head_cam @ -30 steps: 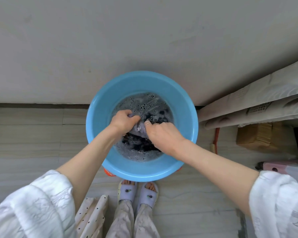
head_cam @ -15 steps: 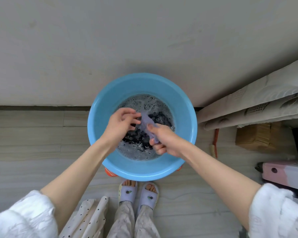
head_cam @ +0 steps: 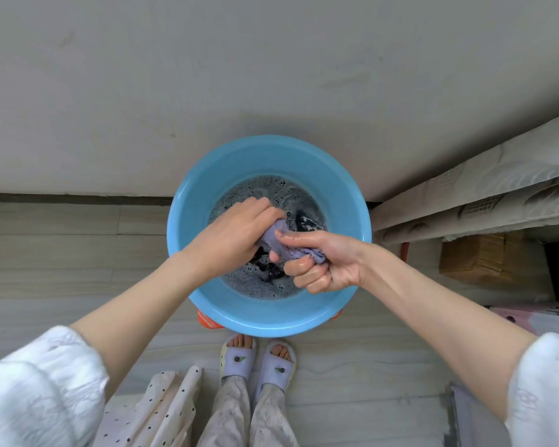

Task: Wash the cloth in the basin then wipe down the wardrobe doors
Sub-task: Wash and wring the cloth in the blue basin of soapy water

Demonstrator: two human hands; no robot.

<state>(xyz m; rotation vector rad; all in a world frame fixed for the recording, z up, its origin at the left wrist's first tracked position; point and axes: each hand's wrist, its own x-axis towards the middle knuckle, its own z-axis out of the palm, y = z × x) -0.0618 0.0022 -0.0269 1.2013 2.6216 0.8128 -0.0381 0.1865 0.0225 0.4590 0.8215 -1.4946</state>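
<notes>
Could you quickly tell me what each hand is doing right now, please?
Left hand: closed on the cloth.
Right hand: closed on the same cloth, above the basin.

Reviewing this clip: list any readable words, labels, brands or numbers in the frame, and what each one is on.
No text is readable in this frame.
Rolled mats at right: a printed grid-like patch, too blurred to read.
Pink box at right edge: dark marks, too small to read.
Blue basin, cloth, slippers: no lettering; the slippers bear only a small decoration.
</notes>
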